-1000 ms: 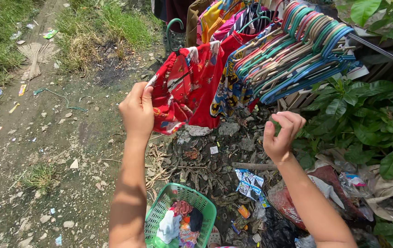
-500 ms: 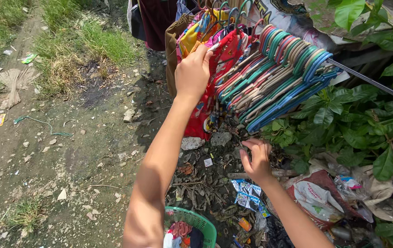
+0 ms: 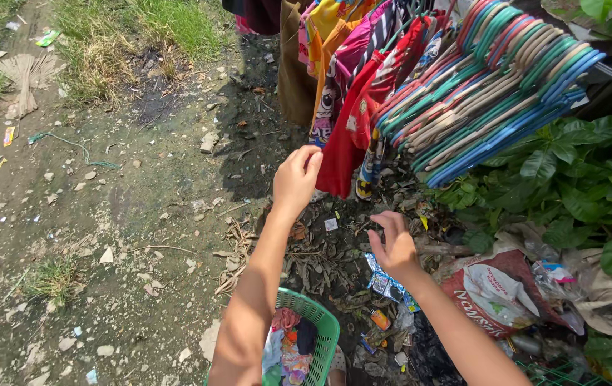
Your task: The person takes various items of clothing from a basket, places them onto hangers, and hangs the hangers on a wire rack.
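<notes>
Red printed garment [image 3: 345, 143] hangs creased beside the left hand [image 3: 295, 179].

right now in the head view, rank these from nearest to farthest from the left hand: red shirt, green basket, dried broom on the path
1. The red shirt, hanging just right of the left hand, by its fingers.
2. The green basket, below it by the forearm.
3. The dried broom, far off at upper left on the path.

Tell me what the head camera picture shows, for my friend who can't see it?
Two bare hands reach out, the left hand beside a red shirt hanging by empty hangers, the right hand lower. A green basket of clothes sits below.
</notes>
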